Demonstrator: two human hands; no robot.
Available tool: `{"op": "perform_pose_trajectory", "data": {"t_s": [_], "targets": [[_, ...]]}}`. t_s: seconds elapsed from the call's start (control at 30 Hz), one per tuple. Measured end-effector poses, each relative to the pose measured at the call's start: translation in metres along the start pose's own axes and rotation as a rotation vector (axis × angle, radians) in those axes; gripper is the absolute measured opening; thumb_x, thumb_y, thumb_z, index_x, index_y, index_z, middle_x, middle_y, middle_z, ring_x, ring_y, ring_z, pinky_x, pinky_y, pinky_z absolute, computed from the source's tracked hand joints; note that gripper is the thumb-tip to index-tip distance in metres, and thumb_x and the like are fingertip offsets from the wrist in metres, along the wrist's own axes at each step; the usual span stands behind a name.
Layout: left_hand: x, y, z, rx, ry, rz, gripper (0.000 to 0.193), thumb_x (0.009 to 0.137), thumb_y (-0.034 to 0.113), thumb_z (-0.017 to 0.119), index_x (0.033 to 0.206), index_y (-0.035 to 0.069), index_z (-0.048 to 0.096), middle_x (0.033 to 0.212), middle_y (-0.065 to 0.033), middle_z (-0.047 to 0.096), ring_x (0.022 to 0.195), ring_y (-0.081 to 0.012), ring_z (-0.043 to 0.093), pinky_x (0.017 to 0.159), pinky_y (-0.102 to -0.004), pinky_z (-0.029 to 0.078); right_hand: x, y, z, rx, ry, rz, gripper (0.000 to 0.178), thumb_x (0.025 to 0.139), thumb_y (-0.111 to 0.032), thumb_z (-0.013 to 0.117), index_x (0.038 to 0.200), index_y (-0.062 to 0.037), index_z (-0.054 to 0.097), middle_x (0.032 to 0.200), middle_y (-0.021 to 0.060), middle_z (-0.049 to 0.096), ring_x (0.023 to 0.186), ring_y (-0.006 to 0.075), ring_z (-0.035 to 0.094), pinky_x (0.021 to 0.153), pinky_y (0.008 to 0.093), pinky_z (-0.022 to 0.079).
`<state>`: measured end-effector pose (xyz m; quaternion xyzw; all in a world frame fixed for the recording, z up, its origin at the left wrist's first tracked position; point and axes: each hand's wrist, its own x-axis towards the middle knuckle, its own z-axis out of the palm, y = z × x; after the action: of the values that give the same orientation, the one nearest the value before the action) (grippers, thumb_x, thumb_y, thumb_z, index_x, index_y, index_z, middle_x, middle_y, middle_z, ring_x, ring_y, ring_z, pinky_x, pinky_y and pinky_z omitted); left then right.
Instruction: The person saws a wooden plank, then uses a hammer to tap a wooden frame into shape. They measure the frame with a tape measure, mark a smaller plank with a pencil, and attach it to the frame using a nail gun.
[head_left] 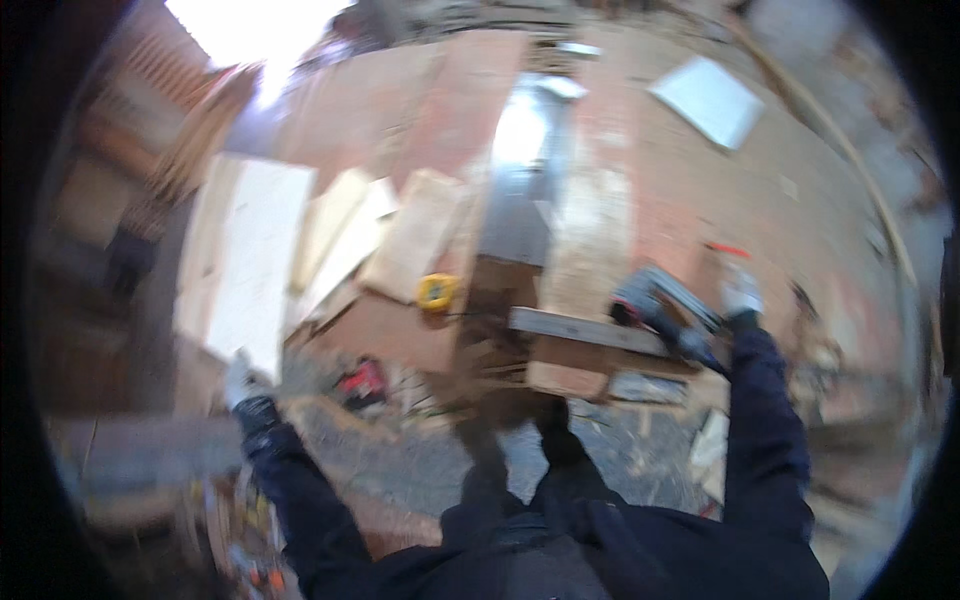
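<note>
At the left, my left hand [246,386] in a pale glove is at the near edge of a long white board [262,250]. One digit lies on top of the board and the other fingers are hidden, as if closed round its edge. My right hand [741,292], also gloved, is stretched out over the reddish bench at the right. Just beyond its fingertips shows a thin red stick [728,249], perhaps a pencil; blur hides whether the fingers hold it. A cordless power tool [655,308] with a grey metal part lies left of that hand.
Pale wood offcuts [345,240] and a yellow tape measure [436,292] lie left of centre. A metal strip [520,190] runs away from me. A straight bar [590,330] crosses the near edge. A red tool [364,382] sits lower left; a white panel [708,100] lies far right.
</note>
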<state>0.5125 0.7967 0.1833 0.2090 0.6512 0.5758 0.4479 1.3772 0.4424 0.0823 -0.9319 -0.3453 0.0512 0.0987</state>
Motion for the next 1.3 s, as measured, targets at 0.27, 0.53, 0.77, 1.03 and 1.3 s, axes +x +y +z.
{"op": "perform_pose_trajectory", "data": {"t_s": [0.27, 0.53, 0.77, 1.03, 1.3], "targets": [[-0.144, -0.038, -0.091, -0.047, -0.216, 0.219, 0.029, 0.095, 0.006, 0.064, 0.121, -0.006, 0.062, 0.117, -0.0103, 0.066, 0.105, -0.0184, 0.064, 0.095, -0.0309, 0.05, 0.139, 0.095, 0.095, -0.352, 0.008, -0.227, 0.059, 0.087, -0.018, 0.06, 0.144, -0.0079, 0.045, 0.152, 0.0169, 0.041, 0.139, 0.0328, 0.04, 0.112, 0.0434, 0.036], [-0.226, -0.067, -0.137, 0.073, -0.086, 0.143, 0.028, 0.093, 0.01, 0.069, 0.116, -0.005, 0.065, 0.111, -0.0085, 0.068, 0.098, -0.0156, 0.065, 0.09, -0.0285, 0.051, 0.143, 0.108, 0.092, -0.46, -0.007, -0.178, 0.045, 0.092, -0.033, 0.059, 0.124, -0.001, 0.056, 0.121, 0.0225, 0.06, 0.113, 0.0362, 0.058, 0.096, 0.0445, 0.046], [-0.262, -0.1, -0.197, -0.017, 0.004, 0.063, 0.025, 0.094, 0.011, 0.067, 0.113, -0.006, 0.065, 0.11, -0.0076, 0.068, 0.1, -0.0153, 0.064, 0.091, -0.028, 0.049, 0.157, 0.135, 0.1, -0.365, -0.051, -0.096, 0.044, 0.094, -0.038, 0.057, 0.117, -0.0011, 0.058, 0.115, 0.0213, 0.064, 0.108, 0.0369, 0.06, 0.094, 0.0472, 0.046], [-0.311, -0.136, -0.294, -0.023, -0.019, 0.099, 0.022, 0.093, 0.013, 0.068, 0.106, -0.006, 0.067, 0.106, -0.0078, 0.069, 0.097, -0.0152, 0.064, 0.09, -0.0293, 0.049, 0.132, 0.077, 0.029, 0.001, 0.219, 0.032, 0.042, 0.09, -0.037, 0.063, 0.114, -0.0033, 0.064, 0.109, 0.0198, 0.068, 0.101, 0.0343, 0.064, 0.092, 0.0437, 0.048], [-0.381, -0.149, -0.365, 0.077, -0.193, -0.098, 0.022, 0.094, 0.016, 0.067, 0.103, -0.004, 0.07, 0.096, -0.0042, 0.07, 0.086, -0.0123, 0.063, 0.08, -0.0277, 0.049, -0.187, -0.211, -0.051, 0.873, -0.425, -0.737, 0.019, 0.096, -0.014, 0.064, 0.107, -0.0009, 0.071, 0.094, -0.0005, 0.067, 0.087, 0.008, 0.06, 0.078, 0.0249, 0.048]]}}
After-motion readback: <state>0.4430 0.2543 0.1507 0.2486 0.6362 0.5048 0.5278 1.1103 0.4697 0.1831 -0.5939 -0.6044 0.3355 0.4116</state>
